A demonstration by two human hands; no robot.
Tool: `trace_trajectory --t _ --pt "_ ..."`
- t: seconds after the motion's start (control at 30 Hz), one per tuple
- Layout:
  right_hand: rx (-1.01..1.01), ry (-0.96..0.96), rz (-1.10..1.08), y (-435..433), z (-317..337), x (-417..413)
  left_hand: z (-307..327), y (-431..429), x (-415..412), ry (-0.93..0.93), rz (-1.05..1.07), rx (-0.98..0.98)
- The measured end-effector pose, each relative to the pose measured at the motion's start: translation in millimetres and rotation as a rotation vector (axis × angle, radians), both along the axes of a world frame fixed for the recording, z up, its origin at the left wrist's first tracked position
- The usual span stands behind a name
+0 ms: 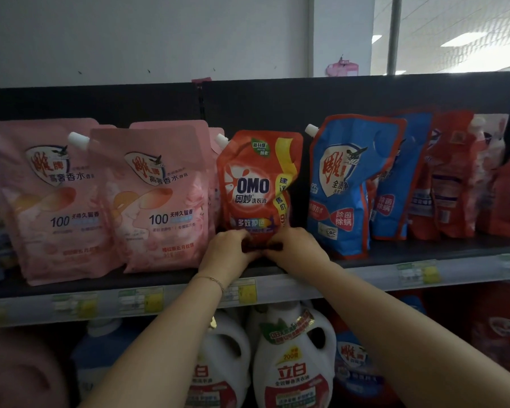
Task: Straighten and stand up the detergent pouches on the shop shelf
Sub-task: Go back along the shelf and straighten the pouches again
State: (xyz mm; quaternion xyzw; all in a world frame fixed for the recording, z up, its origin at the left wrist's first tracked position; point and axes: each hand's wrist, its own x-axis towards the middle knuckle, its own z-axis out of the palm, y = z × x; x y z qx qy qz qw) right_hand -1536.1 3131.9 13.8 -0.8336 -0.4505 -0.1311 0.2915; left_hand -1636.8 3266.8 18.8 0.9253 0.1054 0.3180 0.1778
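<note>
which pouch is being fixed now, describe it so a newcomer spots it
Find the upper dark shelf, then the spot between the pink pouches and the blue pouch. The left hand and right hand pinch the base of the red OMO pouch. Unlike its neighbours, it has a yellow side band.

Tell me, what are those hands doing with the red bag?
A person is tidying detergent pouches on a shop shelf. The left hand and right hand both hold the bottom of the red OMO pouch, which stands upright between the pink pouches and a creased blue pouch.
</note>
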Motion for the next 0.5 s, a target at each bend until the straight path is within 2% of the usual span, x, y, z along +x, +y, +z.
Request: trace_trajectory --t 0.13,0.27,0.5 --pt "-0.068 0.033 -0.006 -0.6 4.0 -3.0 0.2 3.4 1.8 0.147 -0.001 -0.024" --pt "-0.122 0.054 -0.014 -4.1 9.7 -7.5 1.0 -0.1 -1.1 0.114 0.068 0.045" --pt "-0.047 -0.222 -0.112 -45.9 17.6 -17.9 3.0 -8.2 -4.2 0.088 0.096 0.210"
